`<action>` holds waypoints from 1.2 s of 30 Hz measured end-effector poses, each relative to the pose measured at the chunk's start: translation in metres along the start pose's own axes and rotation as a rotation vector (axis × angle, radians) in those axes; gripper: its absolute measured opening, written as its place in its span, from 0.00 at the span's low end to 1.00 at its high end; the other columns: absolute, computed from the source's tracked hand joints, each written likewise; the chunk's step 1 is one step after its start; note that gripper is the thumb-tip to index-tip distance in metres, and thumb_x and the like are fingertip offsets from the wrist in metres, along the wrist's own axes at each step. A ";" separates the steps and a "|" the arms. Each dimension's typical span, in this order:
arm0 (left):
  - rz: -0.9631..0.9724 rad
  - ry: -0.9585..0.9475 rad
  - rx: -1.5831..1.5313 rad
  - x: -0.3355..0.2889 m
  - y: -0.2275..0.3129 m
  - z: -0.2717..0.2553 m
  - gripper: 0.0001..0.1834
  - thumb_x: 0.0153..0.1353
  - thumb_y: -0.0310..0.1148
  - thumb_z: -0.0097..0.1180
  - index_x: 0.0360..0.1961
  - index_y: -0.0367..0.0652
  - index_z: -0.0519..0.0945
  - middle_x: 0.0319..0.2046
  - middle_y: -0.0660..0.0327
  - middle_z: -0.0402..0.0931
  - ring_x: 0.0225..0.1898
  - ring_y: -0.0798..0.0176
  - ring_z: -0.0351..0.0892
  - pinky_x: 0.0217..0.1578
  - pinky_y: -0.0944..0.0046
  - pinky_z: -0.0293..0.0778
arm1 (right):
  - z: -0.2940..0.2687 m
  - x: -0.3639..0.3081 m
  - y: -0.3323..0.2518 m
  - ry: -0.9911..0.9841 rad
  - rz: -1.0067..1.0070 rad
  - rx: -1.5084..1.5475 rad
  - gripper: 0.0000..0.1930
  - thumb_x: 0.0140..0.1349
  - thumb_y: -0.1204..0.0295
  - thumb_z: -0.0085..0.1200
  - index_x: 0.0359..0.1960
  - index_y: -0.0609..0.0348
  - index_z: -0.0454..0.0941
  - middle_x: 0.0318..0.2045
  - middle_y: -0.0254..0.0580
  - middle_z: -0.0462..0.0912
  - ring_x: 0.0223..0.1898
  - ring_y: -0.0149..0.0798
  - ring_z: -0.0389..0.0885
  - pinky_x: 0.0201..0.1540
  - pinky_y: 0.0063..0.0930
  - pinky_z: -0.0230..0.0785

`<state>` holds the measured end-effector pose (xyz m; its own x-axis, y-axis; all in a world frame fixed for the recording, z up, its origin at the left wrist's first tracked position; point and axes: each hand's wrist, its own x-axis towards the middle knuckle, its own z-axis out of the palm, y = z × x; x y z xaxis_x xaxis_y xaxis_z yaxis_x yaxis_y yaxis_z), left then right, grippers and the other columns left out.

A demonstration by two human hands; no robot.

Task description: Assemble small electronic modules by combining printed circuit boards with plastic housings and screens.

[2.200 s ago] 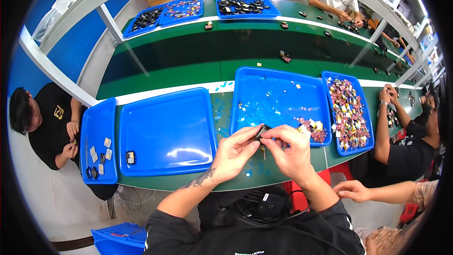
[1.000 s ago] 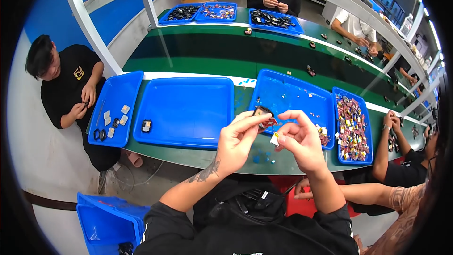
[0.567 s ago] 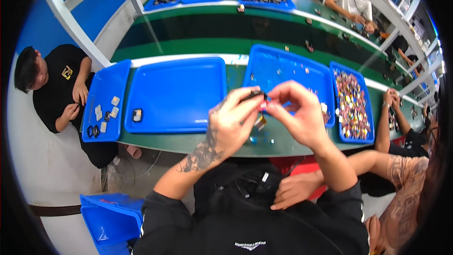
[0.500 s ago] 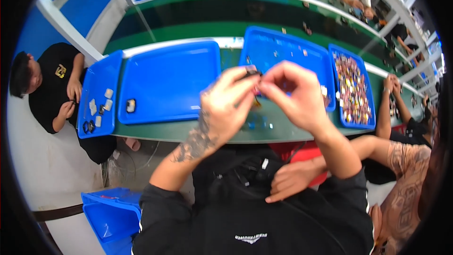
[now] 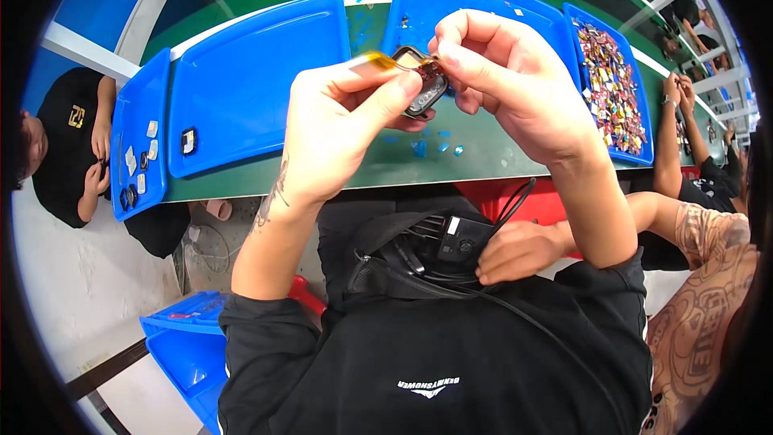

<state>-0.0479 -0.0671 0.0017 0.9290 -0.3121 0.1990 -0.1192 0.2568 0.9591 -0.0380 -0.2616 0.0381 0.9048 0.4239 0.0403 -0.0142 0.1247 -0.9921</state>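
Observation:
A black smartwatch case [image 5: 431, 95] is held up over the green bench, its open inside with small electronic parts facing me. An amber flex ribbon [image 5: 378, 62] sticks out from it to the left. My left hand [image 5: 334, 125] is closed round the case's left side, thumb on its edge. At the upper right corner, my right hand [image 5: 527, 84] pinches with thumb and forefinger, touching the case; any smaller part between those fingertips is hidden. Its other fingers curl beside the case's right edge.
Ahead lie a blue tray [image 5: 266, 32] with one watch case [image 5: 189, 142], another blue tray [image 5: 394, 28] and a tray of small colourful parts [image 5: 608, 84]. Blue scraps [image 5: 420, 148] dot the bench. A neighbour's hand [image 5: 523, 251] rests near my right side; another person [image 5: 68, 141] works at left.
The watch case has come into clear view between my hands, its inside turned toward me and the amber ribbon showing. My hands appear higher in view, and the trays have shifted up with the view.

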 end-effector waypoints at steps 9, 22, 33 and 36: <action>-0.304 0.037 -0.297 -0.006 -0.010 0.010 0.13 0.63 0.29 0.61 0.44 0.28 0.81 0.37 0.54 0.82 0.33 0.63 0.84 0.34 0.67 0.84 | -0.001 -0.016 0.009 0.172 -0.027 -0.005 0.08 0.64 0.75 0.57 0.42 0.62 0.74 0.34 0.32 0.80 0.33 0.20 0.77 0.34 0.15 0.70; -0.089 0.075 -0.203 0.005 -0.012 0.012 0.11 0.61 0.26 0.62 0.42 0.30 0.82 0.38 0.56 0.82 0.37 0.67 0.82 0.38 0.67 0.82 | 0.007 -0.009 0.009 0.309 -0.286 -0.453 0.11 0.57 0.79 0.60 0.42 0.61 0.75 0.29 0.30 0.79 0.32 0.19 0.76 0.29 0.11 0.64; -0.096 0.014 -0.090 -0.001 -0.013 0.010 0.22 0.57 0.16 0.59 0.54 0.33 0.76 0.47 0.57 0.79 0.47 0.70 0.79 0.45 0.72 0.78 | 0.001 -0.016 0.022 0.292 -0.207 -0.348 0.14 0.59 0.83 0.58 0.45 0.62 0.70 0.31 0.32 0.77 0.29 0.17 0.71 0.30 0.11 0.63; -0.075 -0.013 -0.038 0.000 -0.009 0.011 0.21 0.58 0.17 0.59 0.54 0.34 0.76 0.46 0.58 0.79 0.47 0.70 0.79 0.45 0.71 0.78 | 0.001 -0.019 0.023 0.274 -0.223 -0.420 0.13 0.59 0.83 0.57 0.44 0.62 0.69 0.30 0.34 0.77 0.28 0.19 0.72 0.30 0.14 0.65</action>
<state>-0.0507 -0.0799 -0.0050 0.9302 -0.3435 0.1292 -0.0353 0.2667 0.9631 -0.0563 -0.2663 0.0148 0.9451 0.1715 0.2780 0.3106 -0.2081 -0.9275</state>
